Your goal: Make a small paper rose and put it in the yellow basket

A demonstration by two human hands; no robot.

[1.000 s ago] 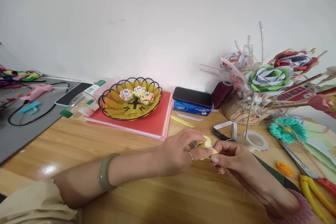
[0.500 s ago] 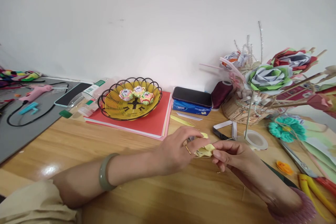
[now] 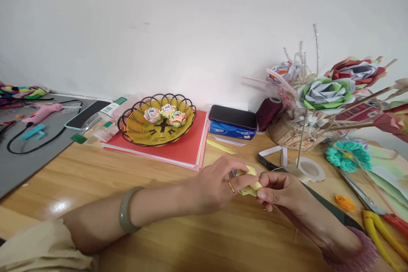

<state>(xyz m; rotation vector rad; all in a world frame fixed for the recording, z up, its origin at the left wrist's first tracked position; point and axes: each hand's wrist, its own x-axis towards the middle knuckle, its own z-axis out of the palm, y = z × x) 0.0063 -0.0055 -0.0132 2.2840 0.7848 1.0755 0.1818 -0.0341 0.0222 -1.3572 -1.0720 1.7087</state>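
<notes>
Between my hands, just above the table, is a pale yellow paper flower [image 3: 249,183] with some lilac paper at its left side. My left hand [image 3: 219,185], with a ring and a green bangle on that arm, curls over the flower and grips it from the left and above. Thumb and fingertips of my right hand [image 3: 280,189] pinch the flower's right edge. Part of the flower is hidden behind my left fingers. Beyond them lie a yellow paper strip [image 3: 221,146] and a lilac paper strip [image 3: 229,141].
A yellow woven basket [image 3: 140,134] with 3 small paper flowers rests on red paper [image 3: 185,151]. A phone lies on a blue tissue pack [image 3: 232,129]. Tape [image 3: 314,170], scissors [image 3: 363,195], an orange flower [image 3: 345,203] and a flower pot [image 3: 287,131] stand right. A glue gun [image 3: 43,113] lies left.
My fingers have shifted slightly on the yellow flower, and it has turned a little, showing a rounder side. My right hand has moved slightly downward. The other things stay in place.
</notes>
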